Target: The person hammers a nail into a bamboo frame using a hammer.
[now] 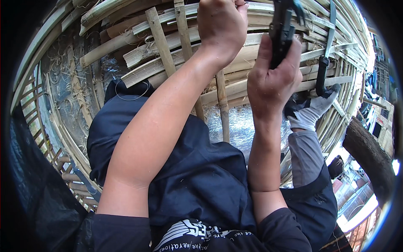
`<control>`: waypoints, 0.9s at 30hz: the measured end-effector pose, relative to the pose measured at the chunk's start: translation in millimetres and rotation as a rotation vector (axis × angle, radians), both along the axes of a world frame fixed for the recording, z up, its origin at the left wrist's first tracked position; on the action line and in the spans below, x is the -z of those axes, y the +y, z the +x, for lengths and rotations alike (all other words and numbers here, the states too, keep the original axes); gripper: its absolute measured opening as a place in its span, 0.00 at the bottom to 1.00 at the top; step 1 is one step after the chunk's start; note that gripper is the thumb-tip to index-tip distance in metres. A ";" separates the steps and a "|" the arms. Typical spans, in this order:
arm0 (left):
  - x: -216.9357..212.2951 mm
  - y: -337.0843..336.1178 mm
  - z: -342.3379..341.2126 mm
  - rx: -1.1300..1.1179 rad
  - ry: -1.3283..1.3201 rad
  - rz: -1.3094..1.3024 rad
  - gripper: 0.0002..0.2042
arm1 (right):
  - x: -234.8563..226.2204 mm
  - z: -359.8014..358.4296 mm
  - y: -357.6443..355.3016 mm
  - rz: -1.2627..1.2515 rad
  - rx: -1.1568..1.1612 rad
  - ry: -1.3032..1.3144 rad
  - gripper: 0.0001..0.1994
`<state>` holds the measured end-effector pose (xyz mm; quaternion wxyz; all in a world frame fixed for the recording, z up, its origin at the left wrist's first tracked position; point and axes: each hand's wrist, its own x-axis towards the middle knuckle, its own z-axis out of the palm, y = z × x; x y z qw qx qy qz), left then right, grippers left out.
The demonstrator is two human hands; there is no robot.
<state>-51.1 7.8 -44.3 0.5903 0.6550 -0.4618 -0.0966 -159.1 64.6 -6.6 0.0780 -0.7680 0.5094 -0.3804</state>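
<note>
My left hand (221, 28) is closed in a fist at the top edge, over the bamboo slats (142, 77). A tiny dark tip shows by its fingers, but what it holds is hidden. To its right, my right hand (275, 75) is raised and wrapped around a black hand tool (280, 40). That tool has a curved prong near its top; blur and the picture's edge hide its exact kind. Beneath the hands, slats cross several upright bamboo sticks (161, 42).
A long knife (323, 69) with a black handle lies on the slats at the right. Near it rests my foot in a white and black sock (312, 111). Silvery sheeting (216, 126) shows under the bamboo, with curled shavings at left. A thick log (369, 155) stands far right.
</note>
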 end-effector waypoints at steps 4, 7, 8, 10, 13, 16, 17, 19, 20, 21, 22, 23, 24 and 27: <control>-0.1 5.1 -0.4 0.003 0.011 -0.027 0.06 | 2.6 -2.8 -0.4 0.037 -0.009 -0.021 0.12; -0.7 4.4 1.9 0.009 0.000 0.052 0.06 | -4.0 -3.2 6.5 0.070 -0.014 0.016 0.12; 0.1 3.3 0.8 -0.004 -0.030 -0.035 0.06 | -2.0 -4.1 5.9 -0.020 -0.013 -0.028 0.12; -0.3 2.5 1.6 -0.030 -0.075 -0.144 0.07 | 5.4 -3.3 -1.1 -0.142 -0.009 -0.083 0.12; -3.9 3.6 0.8 0.017 0.105 0.091 0.06 | 2.0 -6.2 -3.6 0.214 0.015 0.107 0.12; -1.8 1.8 0.5 -0.009 0.003 -0.024 0.06 | -1.1 -6.8 3.0 -0.037 0.024 -0.020 0.13; -1.4 2.4 -1.1 -0.026 -0.042 -0.090 0.06 | 0.0 -7.6 3.0 -0.112 0.045 -0.025 0.13; -0.7 4.2 0.2 -0.040 -0.066 -0.103 0.06 | 3.4 -2.8 2.6 0.014 0.066 0.050 0.14; -1.2 4.2 0.2 -0.023 -0.017 -0.044 0.06 | 3.8 -4.0 0.6 0.062 0.030 0.062 0.14; -1.7 4.1 0.2 -0.005 0.032 0.015 0.06 | 4.4 -5.3 -1.4 0.111 -0.006 0.074 0.14; -0.6 5.5 0.2 0.030 0.064 0.008 0.05 | 0.3 -5.2 5.5 0.093 0.017 0.035 0.13; -0.1 3.5 0.9 0.028 0.060 0.009 0.05 | -3.6 -5.0 12.6 0.075 0.041 -0.004 0.13; -0.2 -0.1 1.7 -0.002 0.007 -0.048 0.05 | 0.1 -1.7 7.8 -0.099 0.015 -0.094 0.13; -1.1 2.8 0.3 -0.022 -0.018 -0.107 0.06 | -0.4 1.6 6.6 0.049 0.058 0.071 0.12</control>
